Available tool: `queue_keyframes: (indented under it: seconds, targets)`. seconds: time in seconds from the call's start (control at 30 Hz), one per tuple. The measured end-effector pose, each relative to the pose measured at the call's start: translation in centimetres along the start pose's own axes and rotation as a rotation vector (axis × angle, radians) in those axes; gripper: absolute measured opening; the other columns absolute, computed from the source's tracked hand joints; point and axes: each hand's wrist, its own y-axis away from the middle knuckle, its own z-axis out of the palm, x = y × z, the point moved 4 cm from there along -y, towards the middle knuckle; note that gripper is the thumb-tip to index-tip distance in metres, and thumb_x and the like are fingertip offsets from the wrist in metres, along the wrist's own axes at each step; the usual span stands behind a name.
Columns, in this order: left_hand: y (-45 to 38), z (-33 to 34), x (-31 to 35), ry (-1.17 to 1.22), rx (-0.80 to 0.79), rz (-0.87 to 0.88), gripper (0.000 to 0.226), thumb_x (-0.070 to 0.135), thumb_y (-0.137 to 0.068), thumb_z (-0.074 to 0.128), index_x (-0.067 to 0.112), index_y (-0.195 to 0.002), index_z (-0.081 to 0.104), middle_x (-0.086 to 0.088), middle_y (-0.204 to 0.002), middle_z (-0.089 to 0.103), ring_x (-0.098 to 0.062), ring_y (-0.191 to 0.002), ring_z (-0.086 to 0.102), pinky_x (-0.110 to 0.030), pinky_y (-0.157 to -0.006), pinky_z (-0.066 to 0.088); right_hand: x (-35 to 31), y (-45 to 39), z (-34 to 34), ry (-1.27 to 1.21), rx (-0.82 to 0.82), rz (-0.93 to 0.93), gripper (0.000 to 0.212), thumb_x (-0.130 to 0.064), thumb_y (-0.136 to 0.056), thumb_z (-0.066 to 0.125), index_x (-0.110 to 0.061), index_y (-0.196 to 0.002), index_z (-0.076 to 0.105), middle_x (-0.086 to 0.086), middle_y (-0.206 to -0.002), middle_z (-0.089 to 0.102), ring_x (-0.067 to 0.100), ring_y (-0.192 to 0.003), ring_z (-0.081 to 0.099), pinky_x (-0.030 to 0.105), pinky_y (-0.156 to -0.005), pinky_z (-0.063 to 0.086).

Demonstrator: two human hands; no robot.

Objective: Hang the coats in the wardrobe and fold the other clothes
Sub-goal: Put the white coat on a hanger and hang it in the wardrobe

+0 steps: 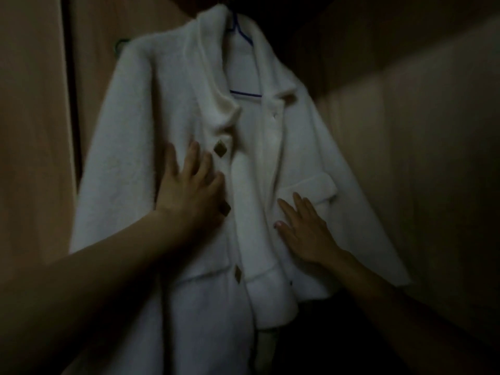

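Hanging: white coat [167, 125] on blue hanger [243, 36], at 12 o'clock.
Hands: our left hand [189, 185] and right hand [305, 228] press it flat, fingers straight, gripping nothing.

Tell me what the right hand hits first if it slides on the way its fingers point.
Probably the pocket flap on the white coat: the right hand lies flat just below it, fingers pointing up-left.
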Motion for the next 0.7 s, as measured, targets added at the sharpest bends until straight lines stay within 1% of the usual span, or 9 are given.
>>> queue_keyframes:
  seconds: [0.17, 0.23, 0.3, 0.33, 0.4, 0.47, 0.57, 0.63, 0.7]
  targets:
    - [2.7, -1.6, 0.8, 0.111, 0.058, 0.035, 0.070, 0.061, -0.091, 0.034, 0.026, -0.151, 0.026, -0.014, -0.161, 0.013, -0.037, -0.151, -0.001, -0.069, -0.116, 0.002, 0.0, 2.2, -1.9, -0.140, -0.019, -0.008, 0.064, -0.057, -0.098, 0.030, -0.030, -0.155, 0.017, 0.002, -0.165, 0.006, 0.022, -0.151, 0.007, 0.045, -0.122, 0.011]
    - [4.0, -1.9, 1.2, 0.149, 0.080, 0.056, 0.070, 0.061, -0.091, 0.037, 0.024, -0.150, 0.029, -0.015, -0.160, 0.019, -0.036, -0.151, 0.005, -0.067, -0.115, 0.002, -0.2, 2.7, -2.8, -0.183, 0.024, -0.013, 0.079, -0.073, -0.091, 0.021, -0.026, -0.154, 0.024, 0.004, -0.163, 0.019, 0.021, -0.149, 0.015, 0.048, -0.121, 0.017]
    - [5.6, -2.2, 1.5, 0.168, 0.098, 0.084, 0.070, 0.061, -0.089, 0.039, 0.022, -0.147, 0.039, -0.017, -0.156, 0.032, -0.037, -0.148, 0.018, -0.067, -0.115, 0.008, -0.4, 2.9, -3.4, -0.222, 0.083, -0.014, 0.094, -0.083, -0.083, 0.014, -0.021, -0.150, 0.034, 0.006, -0.157, 0.033, 0.022, -0.145, 0.027, 0.048, -0.118, 0.025]
    - [6.3, -2.4, 1.7, 0.173, 0.116, 0.094, 0.071, 0.061, -0.086, 0.038, 0.020, -0.143, 0.048, -0.019, -0.151, 0.041, -0.039, -0.145, 0.028, -0.067, -0.113, 0.015, -0.4, 3.1, -3.7, -0.237, 0.107, -0.005, 0.091, -0.080, -0.084, 0.016, -0.019, -0.148, 0.037, 0.007, -0.153, 0.039, 0.024, -0.142, 0.033, 0.046, -0.116, 0.029]
    - [7.5, -2.6, 1.9, 0.202, 0.169, 0.123, 0.074, 0.059, -0.079, 0.033, 0.014, -0.131, 0.061, -0.022, -0.137, 0.055, -0.042, -0.134, 0.046, -0.068, -0.108, 0.028, -0.6, 3.5, -3.9, -0.255, 0.120, 0.031, 0.074, -0.068, -0.093, 0.024, -0.017, -0.144, 0.041, 0.009, -0.148, 0.045, 0.028, -0.136, 0.041, 0.044, -0.113, 0.033]
    - [8.4, -2.9, 2.4, 0.229, 0.172, 0.145, 0.074, 0.056, -0.078, 0.034, 0.010, -0.127, 0.064, -0.024, -0.130, 0.060, -0.043, -0.128, 0.052, -0.067, -0.105, 0.034, -0.6, 4.3, -4.0, -0.240, 0.120, 0.061, 0.065, -0.061, -0.098, 0.027, -0.017, -0.144, 0.040, 0.011, -0.147, 0.045, 0.031, -0.133, 0.042, 0.045, -0.112, 0.034]
    - [9.3, -3.4, 3.1, 0.274, 0.127, 0.156, 0.076, 0.056, -0.080, 0.028, 0.012, -0.133, 0.059, -0.021, -0.137, 0.056, -0.041, -0.133, 0.046, -0.064, -0.109, 0.032, -1.2, 5.9, -4.7, -0.208, 0.137, 0.071, 0.063, -0.061, -0.098, 0.028, -0.018, -0.144, 0.040, 0.013, -0.146, 0.045, 0.033, -0.132, 0.043, 0.045, -0.110, 0.035]
    - [9.7, -3.7, 3.1, 0.308, 0.082, 0.115, 0.078, 0.060, -0.081, 0.019, 0.017, -0.138, 0.051, -0.016, -0.148, 0.044, -0.037, -0.142, 0.032, -0.060, -0.114, 0.023, -1.8, 7.2, -5.4, -0.183, 0.154, 0.085, 0.057, -0.056, -0.100, 0.032, -0.020, -0.142, 0.041, 0.013, -0.145, 0.046, 0.034, -0.130, 0.045, 0.046, -0.108, 0.038]
    - [9.8, -3.8, 3.0, 0.356, 0.067, 0.063, 0.072, 0.063, -0.086, 0.024, 0.022, -0.143, 0.042, -0.012, -0.155, 0.031, -0.034, -0.147, 0.019, -0.058, -0.117, 0.017, -2.7, 8.6, -6.3, -0.146, 0.160, 0.090, 0.053, -0.053, -0.100, 0.034, -0.020, -0.140, 0.044, 0.013, -0.143, 0.048, 0.034, -0.126, 0.048, 0.045, -0.104, 0.040]
